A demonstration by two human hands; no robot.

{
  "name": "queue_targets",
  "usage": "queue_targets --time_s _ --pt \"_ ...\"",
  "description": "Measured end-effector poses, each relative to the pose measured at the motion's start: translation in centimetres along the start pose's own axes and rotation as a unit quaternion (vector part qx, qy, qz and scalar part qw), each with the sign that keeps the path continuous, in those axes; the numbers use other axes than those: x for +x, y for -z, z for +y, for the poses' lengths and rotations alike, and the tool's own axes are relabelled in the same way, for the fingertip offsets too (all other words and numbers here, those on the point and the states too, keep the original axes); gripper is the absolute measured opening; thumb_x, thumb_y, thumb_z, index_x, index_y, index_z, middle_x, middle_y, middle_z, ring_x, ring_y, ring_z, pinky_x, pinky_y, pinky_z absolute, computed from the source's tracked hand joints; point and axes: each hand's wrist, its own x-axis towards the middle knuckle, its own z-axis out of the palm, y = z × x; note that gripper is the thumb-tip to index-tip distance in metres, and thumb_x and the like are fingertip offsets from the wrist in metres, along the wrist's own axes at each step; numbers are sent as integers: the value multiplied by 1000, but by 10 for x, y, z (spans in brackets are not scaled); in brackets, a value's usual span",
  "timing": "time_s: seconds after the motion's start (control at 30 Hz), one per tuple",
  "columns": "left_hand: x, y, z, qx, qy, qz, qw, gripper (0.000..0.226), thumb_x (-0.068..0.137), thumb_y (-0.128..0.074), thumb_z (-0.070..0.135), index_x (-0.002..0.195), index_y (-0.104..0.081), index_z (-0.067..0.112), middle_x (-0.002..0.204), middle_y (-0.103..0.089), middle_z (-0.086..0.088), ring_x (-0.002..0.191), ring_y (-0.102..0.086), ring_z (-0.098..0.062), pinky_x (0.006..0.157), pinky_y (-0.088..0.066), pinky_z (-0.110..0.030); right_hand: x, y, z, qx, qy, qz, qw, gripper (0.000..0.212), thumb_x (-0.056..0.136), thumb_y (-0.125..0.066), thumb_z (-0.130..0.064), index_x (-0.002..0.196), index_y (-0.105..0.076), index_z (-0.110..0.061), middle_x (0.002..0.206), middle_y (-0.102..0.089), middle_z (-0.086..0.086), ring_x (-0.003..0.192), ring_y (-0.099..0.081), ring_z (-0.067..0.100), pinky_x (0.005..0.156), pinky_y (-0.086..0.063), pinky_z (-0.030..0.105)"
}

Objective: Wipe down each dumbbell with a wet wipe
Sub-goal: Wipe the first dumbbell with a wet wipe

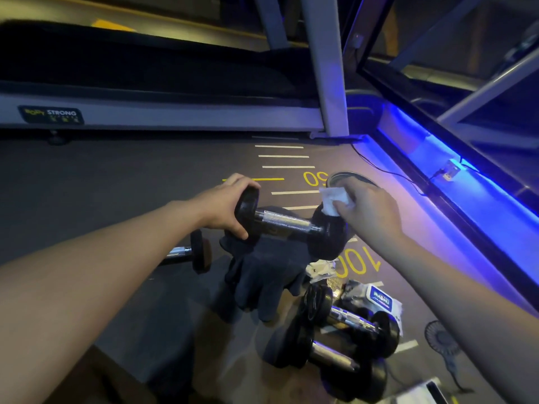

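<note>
My left hand (pixel 226 207) grips the left head of a black dumbbell (pixel 287 223) with a chrome handle, held above the floor. My right hand (pixel 369 209) pinches a white wet wipe (pixel 334 201) and presses it on the dumbbell's right head. Two more black dumbbells (pixel 347 319) (pixel 329 352) lie side by side on the floor at lower right. Another dumbbell (pixel 194 253) lies on the floor under my left forearm, partly hidden. A pack of wet wipes (pixel 379 298) lies beside the lower dumbbells.
A dark cloth (pixel 265 272) lies on the floor under the held dumbbell. A crumpled used wipe (pixel 320 271) sits by it. A treadmill (pixel 163 112) runs along the back, a blue-lit frame (pixel 455 176) along the right. A small fan (pixel 443 342) stands at lower right.
</note>
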Motion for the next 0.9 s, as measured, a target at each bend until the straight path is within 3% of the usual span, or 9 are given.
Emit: queue_targets --time_s 0.13,0.23,0.4,0.73,0.9 --pt "-1 1 1 -9 -3 2 1000 111 53 -98 31 144 -35 31 144 -30 8 131 -43 -17 105 -44 -37 -7 3 11 11 -48 5 999 23 84 -63 -25 106 -61 -25 100 -63 2 91 -61 32 69 -50 39" --pt "-1 0 2 -12 -1 4 1000 111 53 -98 30 144 -35 31 143 -31 8 131 -44 -16 105 -44 -35 -13 -7 16 22 -67 -45 996 23 85 -62 -27 108 -60 -24 100 -57 3 95 -59 31 68 -46 37" --pt "-1 -2 -1 -7 12 5 1000 112 50 -98 36 141 -34 37 142 -29 14 130 -45 -18 104 -46 -42 -17 -22 15 131 -112 -103 980 20 85 -59 -24 104 -63 -20 95 -51 3 90 -57 27 66 -38 32" --pt "0 -3 -2 -27 8 -5 1000 111 54 -97 33 144 -33 33 144 -27 10 133 -41 -17 110 -41 -40 -31 -32 4 204 -103 -177 957 70 79 -74 -45 139 -42 -28 133 -36 3 114 -47 17 94 -39 30" --pt "1 -10 1 -91 28 10 995 89 69 -89 44 140 -36 35 143 -26 4 128 -45 -20 110 -41 -37 -36 -41 -1 223 -95 -196 950 86 74 -80 -43 144 -30 -35 139 -31 1 123 -42 20 89 -37 27"
